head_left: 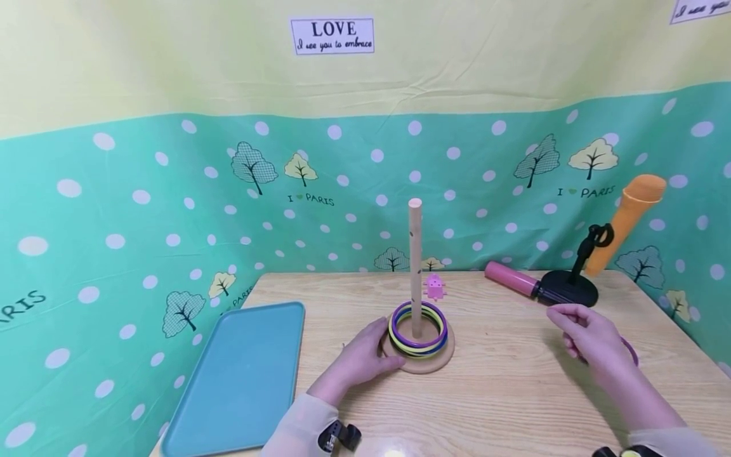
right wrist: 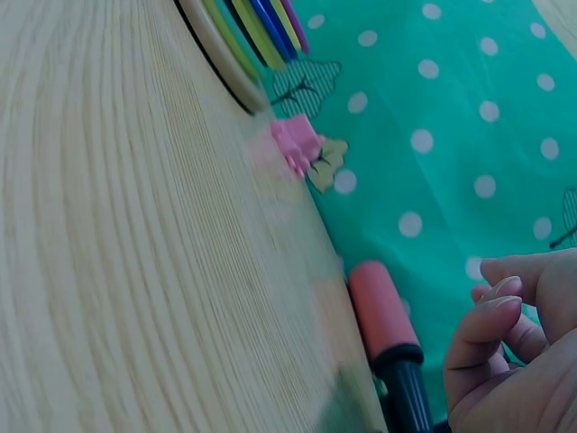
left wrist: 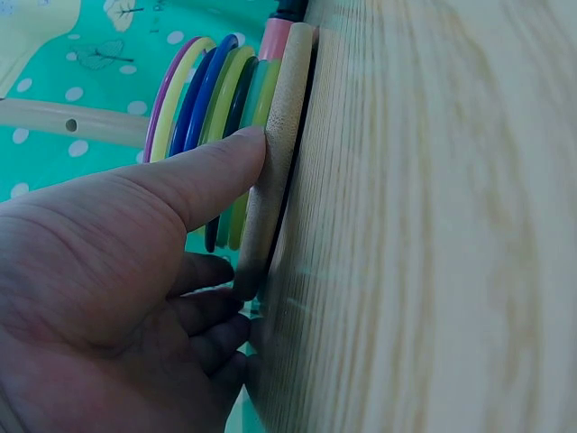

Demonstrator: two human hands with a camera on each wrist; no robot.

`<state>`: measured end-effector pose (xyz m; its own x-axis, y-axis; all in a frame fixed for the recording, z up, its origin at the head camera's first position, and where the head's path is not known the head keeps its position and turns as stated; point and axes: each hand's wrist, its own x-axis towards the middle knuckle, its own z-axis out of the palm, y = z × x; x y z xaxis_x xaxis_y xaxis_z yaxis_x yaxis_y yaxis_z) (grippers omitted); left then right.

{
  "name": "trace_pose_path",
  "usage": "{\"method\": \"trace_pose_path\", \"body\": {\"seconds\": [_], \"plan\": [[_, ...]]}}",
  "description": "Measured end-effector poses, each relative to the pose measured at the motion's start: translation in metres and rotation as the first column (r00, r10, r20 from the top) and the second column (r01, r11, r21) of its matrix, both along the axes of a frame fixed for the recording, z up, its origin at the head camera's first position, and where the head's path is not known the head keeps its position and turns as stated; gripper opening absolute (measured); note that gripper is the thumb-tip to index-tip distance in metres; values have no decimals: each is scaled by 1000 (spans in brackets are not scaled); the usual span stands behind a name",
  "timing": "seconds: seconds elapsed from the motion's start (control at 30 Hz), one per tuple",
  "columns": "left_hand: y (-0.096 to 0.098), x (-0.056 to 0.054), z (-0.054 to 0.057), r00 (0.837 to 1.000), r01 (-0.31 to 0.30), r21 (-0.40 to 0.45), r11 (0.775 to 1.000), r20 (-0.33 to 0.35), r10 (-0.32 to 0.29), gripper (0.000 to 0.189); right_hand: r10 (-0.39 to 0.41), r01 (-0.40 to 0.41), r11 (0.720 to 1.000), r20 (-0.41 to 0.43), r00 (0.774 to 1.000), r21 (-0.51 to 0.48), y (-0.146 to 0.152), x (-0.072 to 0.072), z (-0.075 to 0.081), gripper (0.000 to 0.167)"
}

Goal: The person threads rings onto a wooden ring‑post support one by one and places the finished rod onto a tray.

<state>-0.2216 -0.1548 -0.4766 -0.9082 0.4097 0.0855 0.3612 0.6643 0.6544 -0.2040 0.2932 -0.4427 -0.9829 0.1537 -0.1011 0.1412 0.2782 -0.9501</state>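
A wooden ring toss stand with an upright post [head_left: 415, 266] and a round base [head_left: 425, 366] stands on the table. Several thin rings [head_left: 419, 346] in purple, yellow, blue and green lie stacked around the post's foot, purple on top. My left hand [head_left: 362, 355] grips the base's left edge, its thumb [left wrist: 221, 162] against the rim beside the lowest rings. Raised over the table's right side, my right hand [head_left: 591, 336] has loosely curled fingers [right wrist: 478, 343] with nothing visible between them. Another purple ring [head_left: 631, 351] shows behind it, mostly hidden.
A blue tray [head_left: 240, 381] occupies the table's left side. Behind the stand lies a small pink toy [head_left: 435, 287]. At the back right are a pink and black cylinder [head_left: 511, 277] and an orange microphone [head_left: 625, 222] on a black stand. A patterned cloth [head_left: 342, 190] hangs behind the table.
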Motion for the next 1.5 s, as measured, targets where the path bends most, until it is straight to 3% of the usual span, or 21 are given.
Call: {"method": "trace_pose_path", "body": {"seconds": [0.1,0.27,0.43,0.77,1.0,1.23,1.5], "plan": [[0,-1,1,1000,4,-3,1000,-5,-4,93,-14,14,1000,-8,1000,-11,12,1,-3,34],[0,-2,1,1000,10,-2,1000,-15,-10,92,-33,32,999,-16,999,-37,28,3,-7,10],[0,-2,1,1000,14,2,1000,-22,-14,92,-41,41,999,-10,999,-28,44,6,-9,3],[1,-1,1,1000,4,-13,1000,-10,-4,94,-72,74,994,25,997,-83,72,11,-13,18],[1,0,1,1000,-9,-4,1000,4,9,95,-103,105,988,20,994,-113,82,12,-17,19],[1,1,0,1000,-8,2,1000,5,8,95,-152,152,988,30,988,-9,91,11,-22,15],[1,1,-1,1000,-7,3,1000,9,7,95,-166,166,986,26,986,0,104,12,-30,23]]}}
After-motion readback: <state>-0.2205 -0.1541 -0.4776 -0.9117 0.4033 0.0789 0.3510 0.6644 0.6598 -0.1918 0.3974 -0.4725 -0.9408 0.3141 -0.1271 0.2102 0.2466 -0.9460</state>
